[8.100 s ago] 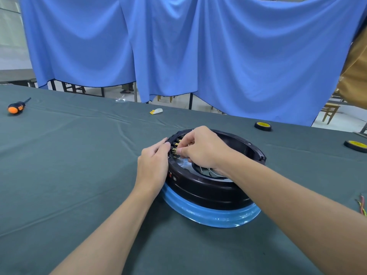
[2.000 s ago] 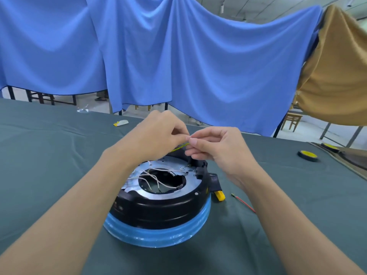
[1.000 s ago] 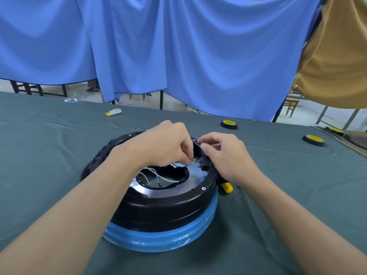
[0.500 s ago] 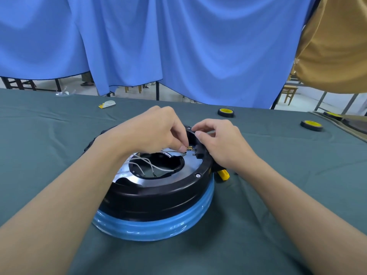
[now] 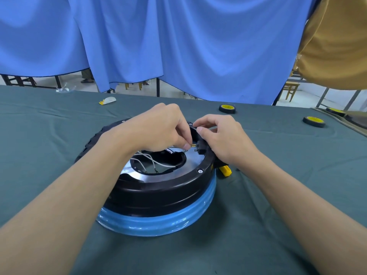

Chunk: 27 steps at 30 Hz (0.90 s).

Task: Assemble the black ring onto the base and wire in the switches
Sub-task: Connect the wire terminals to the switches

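The black ring [image 5: 158, 193] sits on the blue-wrapped base [image 5: 158, 223] in the middle of the table. Inside it lies a silver plate [image 5: 190, 165] with a central opening, where thin white wires [image 5: 156, 163] lie loose. My left hand [image 5: 156, 130] pinches a small brass wire terminal [image 5: 193, 145] and holds it against the black switch [image 5: 201, 148] set in the ring's right inner wall. My right hand [image 5: 222, 139] grips that switch and the ring's rim from the outside.
A yellow-tipped part [image 5: 225, 170] pokes out beside the ring's right side. Two black rolls with yellow centres [image 5: 227, 108] [image 5: 313, 121] lie at the far right. A small white and yellow scrap [image 5: 107, 100] lies at the far edge. Blue curtains hang behind.
Both hands came down from above the ring, where they held a wire between them, to the switch at the ring's right wall. Since half a second ago they have barely shifted.
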### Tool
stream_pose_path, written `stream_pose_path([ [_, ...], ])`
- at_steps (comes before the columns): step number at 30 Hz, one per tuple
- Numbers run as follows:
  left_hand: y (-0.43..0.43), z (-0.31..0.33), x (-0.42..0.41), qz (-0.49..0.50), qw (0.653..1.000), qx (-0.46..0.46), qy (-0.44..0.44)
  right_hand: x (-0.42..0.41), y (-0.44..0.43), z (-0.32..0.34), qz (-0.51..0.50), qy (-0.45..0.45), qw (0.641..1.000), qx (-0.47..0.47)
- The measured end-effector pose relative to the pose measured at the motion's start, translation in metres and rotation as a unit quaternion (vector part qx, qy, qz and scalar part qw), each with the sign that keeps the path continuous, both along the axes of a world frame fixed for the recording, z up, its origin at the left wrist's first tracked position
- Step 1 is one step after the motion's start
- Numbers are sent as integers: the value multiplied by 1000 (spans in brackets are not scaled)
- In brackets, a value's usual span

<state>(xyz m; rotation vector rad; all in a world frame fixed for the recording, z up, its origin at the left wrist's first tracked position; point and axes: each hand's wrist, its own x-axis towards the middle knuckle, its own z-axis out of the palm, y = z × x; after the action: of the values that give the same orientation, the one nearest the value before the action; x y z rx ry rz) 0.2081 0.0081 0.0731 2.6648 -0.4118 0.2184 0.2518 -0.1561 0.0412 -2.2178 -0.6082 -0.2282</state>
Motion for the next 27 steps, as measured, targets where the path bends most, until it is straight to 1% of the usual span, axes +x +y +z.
stream_pose_path([
  [7, -4, -4, 0, 4, 1000, 14, -16, 0, 3, -5, 5, 24, 999, 37],
  [14, -6, -4, -1, 4, 999, 35, -31, 2, 5, -10, 64, 78, 990, 102],
  [22, -9, -4, 1, 12, 997, 70, -44, 2, 4, -11, 84, 94, 987, 103],
  [27, -9, -4, 2, -7, 995, 84, -56, 1, 4, -10, 88, 97, 985, 114],
])
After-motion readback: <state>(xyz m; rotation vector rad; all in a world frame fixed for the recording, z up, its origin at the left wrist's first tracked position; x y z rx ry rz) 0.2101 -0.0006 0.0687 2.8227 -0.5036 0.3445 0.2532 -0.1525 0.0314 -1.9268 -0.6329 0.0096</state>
